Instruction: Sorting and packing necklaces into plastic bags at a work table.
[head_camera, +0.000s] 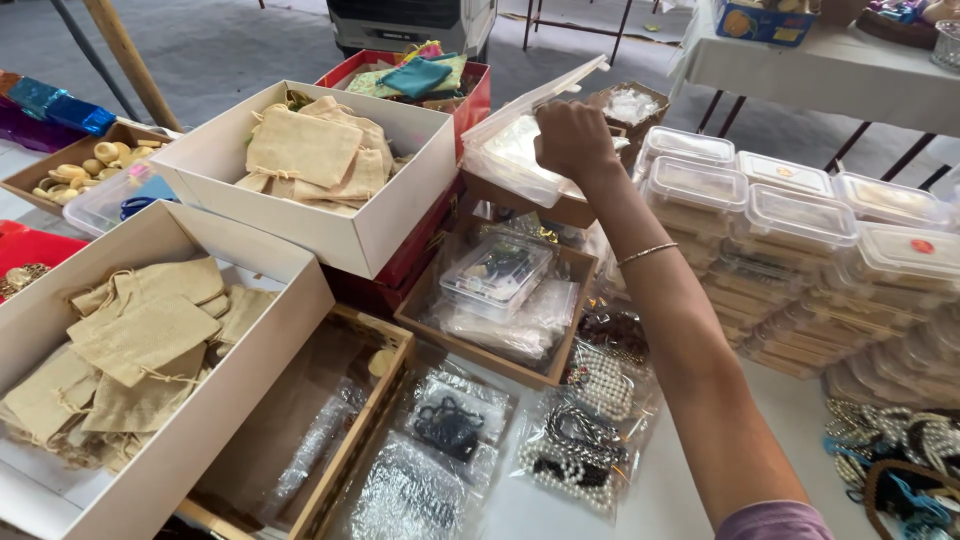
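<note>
Clear plastic lid (535, 100), upper centre of frame, long axis slanting up toward upper right, raised over its clear box (515, 160). Gripped at its edge by right hand (572, 138); left hand out of view.

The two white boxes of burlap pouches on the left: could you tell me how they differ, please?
The near white box sits at the table's front edge, cut off by the frame; the far white box rests higher, on red boxes. The near box's burlap pouches spread loosely over its floor; the far box's pouches are heaped toward its back. Both are open, lidless and hold drawstring pouches of the same tan cloth. The right hand touches neither; it lifts a clear lid.
</note>
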